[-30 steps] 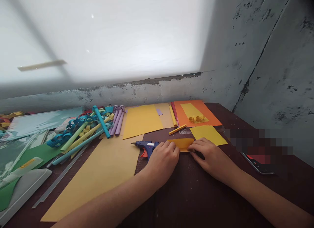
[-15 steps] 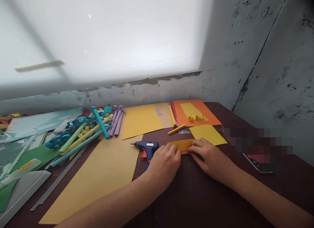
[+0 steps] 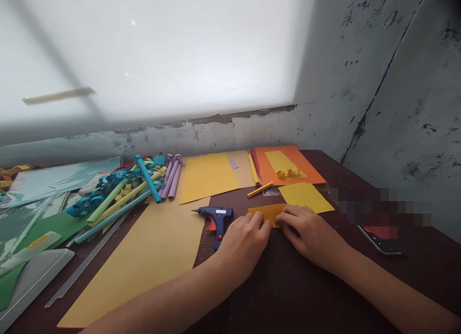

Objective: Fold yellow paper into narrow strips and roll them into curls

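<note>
Left bare hand (image 3: pixel 248 233) and right bare hand (image 3: pixel 306 228) sit close together, fingers closed on the near edge of a small orange-yellow paper strip (image 3: pixel 268 210).

From the left, a long pale-blue rolled paper tube (image 3: pixel 113 218) lies beyond a large tan paper sheet (image 3: pixel 151 257); next, a dark-blue plastic glue gun (image 3: pixel 218 215) rests just beside the left hand, nozzle pointing left. Between the hands, the strip lies on the dark brown tabletop (image 3: pixel 281 291); the left thumb is hidden, so its grip cannot be told. Good handling here likely means even pressure from both sides, keeping the edge straight so neither end runs ahead. Far right of the strip lies a bright yellow paper sheet (image 3: pixel 308 198); farther right, a flat dark phone (image 3: pixel 383 246), partly blurred.
</note>
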Available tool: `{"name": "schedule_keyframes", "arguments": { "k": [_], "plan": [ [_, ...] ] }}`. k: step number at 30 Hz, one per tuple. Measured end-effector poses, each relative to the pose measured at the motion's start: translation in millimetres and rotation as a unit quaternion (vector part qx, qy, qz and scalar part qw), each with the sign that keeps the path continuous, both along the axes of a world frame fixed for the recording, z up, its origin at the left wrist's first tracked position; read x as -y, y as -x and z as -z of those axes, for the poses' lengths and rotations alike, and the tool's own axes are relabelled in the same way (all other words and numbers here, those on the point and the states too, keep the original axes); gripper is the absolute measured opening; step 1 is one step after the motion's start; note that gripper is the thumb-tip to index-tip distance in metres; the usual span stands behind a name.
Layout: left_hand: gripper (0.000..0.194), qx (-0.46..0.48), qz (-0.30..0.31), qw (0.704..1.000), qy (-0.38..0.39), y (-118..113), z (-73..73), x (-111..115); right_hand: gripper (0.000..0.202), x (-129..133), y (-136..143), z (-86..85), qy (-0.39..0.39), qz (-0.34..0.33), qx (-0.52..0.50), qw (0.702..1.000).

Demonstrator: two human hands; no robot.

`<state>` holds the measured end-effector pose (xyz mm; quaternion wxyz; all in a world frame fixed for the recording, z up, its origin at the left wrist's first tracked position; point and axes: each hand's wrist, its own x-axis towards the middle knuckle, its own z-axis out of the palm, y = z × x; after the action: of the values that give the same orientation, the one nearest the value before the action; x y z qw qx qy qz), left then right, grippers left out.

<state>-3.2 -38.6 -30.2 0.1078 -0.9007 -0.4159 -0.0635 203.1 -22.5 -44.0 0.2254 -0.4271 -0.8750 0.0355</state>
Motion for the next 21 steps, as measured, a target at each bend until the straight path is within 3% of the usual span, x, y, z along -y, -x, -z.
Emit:
{"name": "schedule_keyframes", "arguments": {
  "k": [21],
  "plan": [
    [0.034, 0.064, -0.029, 0.998, 0.01, -9.4, -0.1, 21.3, 0.03, -0.6, -1.5, 3.6, -0.017, -0.014, 0.005, 1.0]
  ]
}}
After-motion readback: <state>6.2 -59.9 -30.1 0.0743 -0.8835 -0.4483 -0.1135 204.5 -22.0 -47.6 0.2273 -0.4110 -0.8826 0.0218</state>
